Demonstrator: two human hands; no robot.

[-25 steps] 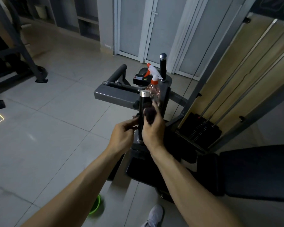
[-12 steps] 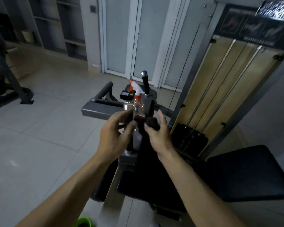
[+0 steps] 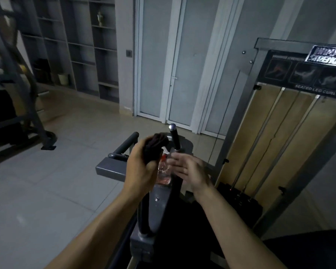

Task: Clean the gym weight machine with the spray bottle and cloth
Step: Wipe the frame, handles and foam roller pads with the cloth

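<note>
1. Grey tiles cover the floor [image 3: 47,191] of a dim room, with white doors [image 3: 175,74] at the back and tall shelves [image 3: 81,45] on the left.
2. The weight machine [image 3: 113,168] is close in front. It has a black handle [image 3: 175,138] with a shiny cap, and a stack of weights [image 3: 239,199] low on the right.
3. The left hand [image 3: 142,167] is closed tight around a dark cloth [image 3: 155,147]. The cloth is bunched up and sticks out above the fist.
4. The right hand [image 3: 190,171] is open, with its fingers spread. It holds nothing.
5. The spray bottle [image 3: 163,172] stands on the machine, right between the two hands. It is clear with a red top. The fingers of the right hand are just beside it, and I cannot tell if they touch it.
6. I think the right hand is about to pick up the bottle, so the spraying and wiping look not yet done.
7. What could go wrong:
   - The bottle stands on a narrow part of the machine. A bump from a hand could tip it, and it could fall to the floor.
   - The room is dark, so dirty spots could be missed.
   - Too much spray could make the handle slippery.
</note>
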